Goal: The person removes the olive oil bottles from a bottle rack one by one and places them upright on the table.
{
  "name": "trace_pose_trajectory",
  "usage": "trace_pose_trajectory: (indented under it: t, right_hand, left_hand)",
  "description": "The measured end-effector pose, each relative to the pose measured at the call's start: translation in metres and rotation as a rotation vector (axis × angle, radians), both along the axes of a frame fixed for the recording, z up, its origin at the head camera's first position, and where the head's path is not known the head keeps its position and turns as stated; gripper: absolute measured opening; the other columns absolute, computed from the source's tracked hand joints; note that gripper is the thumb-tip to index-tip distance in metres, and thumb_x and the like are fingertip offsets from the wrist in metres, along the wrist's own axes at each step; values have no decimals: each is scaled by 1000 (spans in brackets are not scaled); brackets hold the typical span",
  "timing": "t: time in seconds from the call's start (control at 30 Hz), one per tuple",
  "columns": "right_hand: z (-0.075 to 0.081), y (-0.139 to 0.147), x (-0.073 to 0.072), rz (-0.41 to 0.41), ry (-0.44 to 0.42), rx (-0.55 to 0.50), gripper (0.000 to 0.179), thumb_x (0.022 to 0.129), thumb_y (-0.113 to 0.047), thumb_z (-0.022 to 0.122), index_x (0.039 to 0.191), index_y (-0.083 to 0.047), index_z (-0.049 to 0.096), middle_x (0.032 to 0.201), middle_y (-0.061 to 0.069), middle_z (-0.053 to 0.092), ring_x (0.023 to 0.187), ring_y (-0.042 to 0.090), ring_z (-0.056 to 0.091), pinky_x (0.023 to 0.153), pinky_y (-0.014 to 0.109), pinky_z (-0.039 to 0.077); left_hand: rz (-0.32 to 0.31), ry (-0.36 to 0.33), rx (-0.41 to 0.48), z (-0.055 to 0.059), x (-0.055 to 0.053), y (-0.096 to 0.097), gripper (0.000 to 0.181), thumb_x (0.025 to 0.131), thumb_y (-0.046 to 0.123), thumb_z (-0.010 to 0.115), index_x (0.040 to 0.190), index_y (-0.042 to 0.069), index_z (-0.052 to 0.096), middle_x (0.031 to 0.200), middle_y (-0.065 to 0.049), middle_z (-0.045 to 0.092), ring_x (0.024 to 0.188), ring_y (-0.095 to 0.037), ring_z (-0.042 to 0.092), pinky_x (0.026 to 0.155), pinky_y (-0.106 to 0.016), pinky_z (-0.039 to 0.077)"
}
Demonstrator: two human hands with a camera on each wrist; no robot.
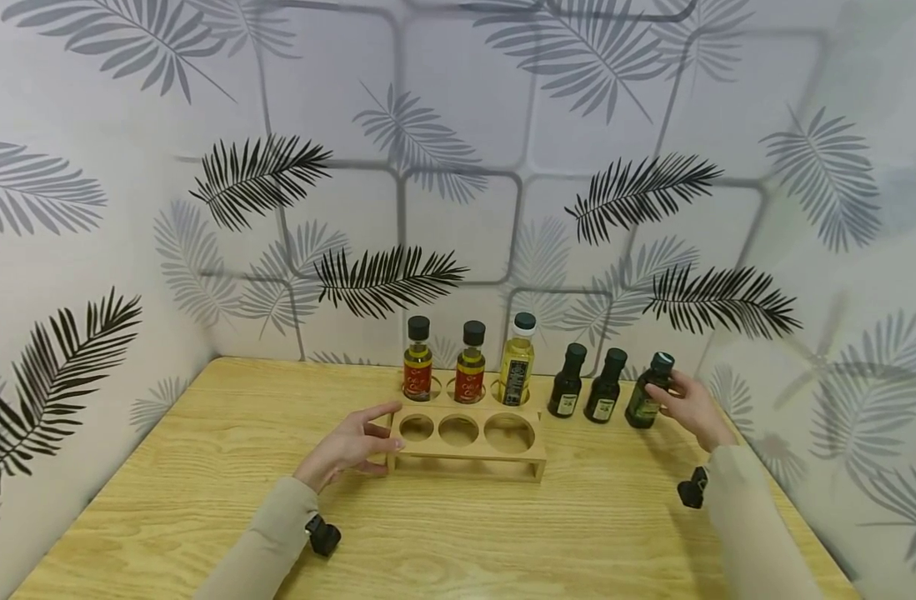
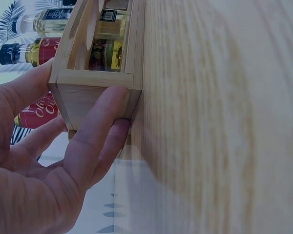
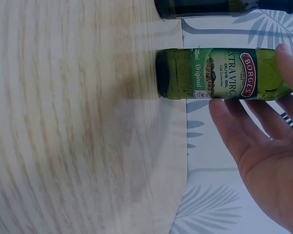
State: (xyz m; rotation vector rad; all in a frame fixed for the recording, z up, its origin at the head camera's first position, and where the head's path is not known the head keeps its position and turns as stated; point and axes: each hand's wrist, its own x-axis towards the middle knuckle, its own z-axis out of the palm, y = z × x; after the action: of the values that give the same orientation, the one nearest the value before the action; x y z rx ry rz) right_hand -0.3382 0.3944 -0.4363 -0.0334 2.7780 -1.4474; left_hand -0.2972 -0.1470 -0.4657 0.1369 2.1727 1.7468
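A two-tier wooden rack [image 1: 468,454] stands on the table, with round holes in its lower front row. Its rear row holds two red-labelled oil bottles [image 1: 417,367] [image 1: 470,371] and a taller bottle of pale yellow oil [image 1: 517,367]. My left hand [image 1: 348,446] grips the rack's left end; in the left wrist view, fingers [image 2: 95,136] lie against the end panel. At the right, my right hand [image 1: 690,406] holds a green olive oil bottle [image 3: 215,73] by its upper part, thumb on one side and fingers on the other. The bottle is nearly upright, its base close to the tabletop.
Two dark bottles [image 1: 566,387] [image 1: 604,392] stand between the rack and the held bottle. Behind the wooden table [image 1: 202,467] rises a leaf-patterned wall [image 1: 458,225], which also closes in both sides. Small black cameras hang at both wrists.
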Motion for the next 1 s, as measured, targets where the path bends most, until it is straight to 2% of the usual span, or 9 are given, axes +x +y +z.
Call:
trace_pose_trajectory:
  t: [0.1, 0.17, 0.23, 0.27, 0.37, 0.5, 0.57, 0.77, 1.0]
  right_hand:
    - [-1, 1, 3, -41, 35, -28, 82, 103, -40, 49, 155, 5, 5, 155, 37, 18, 138, 50, 33, 106, 54, 44]
    - [-3, 1, 5, -89, 85, -31, 77, 102, -38, 51, 155, 5, 16, 152, 35, 27, 130, 44, 46, 102, 50, 49]
    - [-4, 0, 7, -138, 140, -45, 69, 101, -36, 53, 151, 6, 29, 147, 32, 38, 115, 25, 60, 96, 43, 55]
    - [-5, 0, 8, -166, 167, -54, 65, 101, -34, 54, 148, 6, 35, 143, 30, 44, 106, 15, 62, 91, 38, 57]
    - [-6, 0, 9, -237, 221, -94, 53, 99, -32, 58, 135, 6, 50, 120, 15, 60, 85, -8, 56, 79, 25, 60]
    - [-9, -1, 12, -250, 252, -172, 47, 97, -31, 62, 124, 7, 56, 92, -11, 63, 78, -4, 60, 70, 19, 59]
    - [-10, -3, 13, -230, 264, -206, 45, 96, -31, 64, 121, 7, 58, 86, -16, 64, 78, 0, 64, 68, 21, 59]
    - [-12, -11, 15, -173, 255, -241, 43, 96, -30, 64, 116, 7, 60, 84, -13, 68, 78, 8, 68, 70, 28, 61]
    - [-12, -24, 14, -147, 198, -244, 44, 96, -34, 64, 115, 5, 60, 78, -14, 67, 68, 7, 60, 64, 26, 59]
  left_hand:
    - [3, -2, 2, 0, 1, -1, 71, 89, 13, 73, 151, 24, 40, 135, -29, 45, 103, -26, 65, 76, -46, 61]
    - [6, -7, 3, 0, 1, -1, 71, 89, 13, 73, 151, 24, 40, 135, -28, 44, 102, -26, 65, 76, -46, 61]
    - [10, -9, 5, 0, 1, -1, 71, 89, 12, 73, 151, 24, 40, 135, -28, 44, 102, -26, 65, 76, -46, 61]
    - [13, -9, 4, 0, 1, -1, 71, 89, 12, 73, 151, 24, 41, 135, -28, 44, 102, -26, 65, 76, -45, 61]
    - [16, -7, 4, -1, 2, -1, 71, 89, 12, 73, 151, 24, 41, 135, -28, 44, 102, -26, 65, 76, -46, 61]
    - [19, -8, 7, -1, 2, -2, 71, 89, 12, 73, 151, 24, 41, 135, -28, 44, 103, -27, 65, 76, -46, 61]
    - [18, -11, 10, -1, 2, -2, 71, 89, 12, 73, 151, 24, 41, 135, -28, 44, 104, -28, 65, 77, -47, 61]
    - [5, -11, 5, 0, 3, -2, 71, 89, 14, 74, 151, 24, 40, 136, -28, 44, 106, -29, 63, 77, -46, 61]
    - [-5, -10, 17, 1, 2, 0, 72, 89, 14, 74, 151, 24, 40, 136, -28, 43, 110, -31, 61, 78, -46, 61]
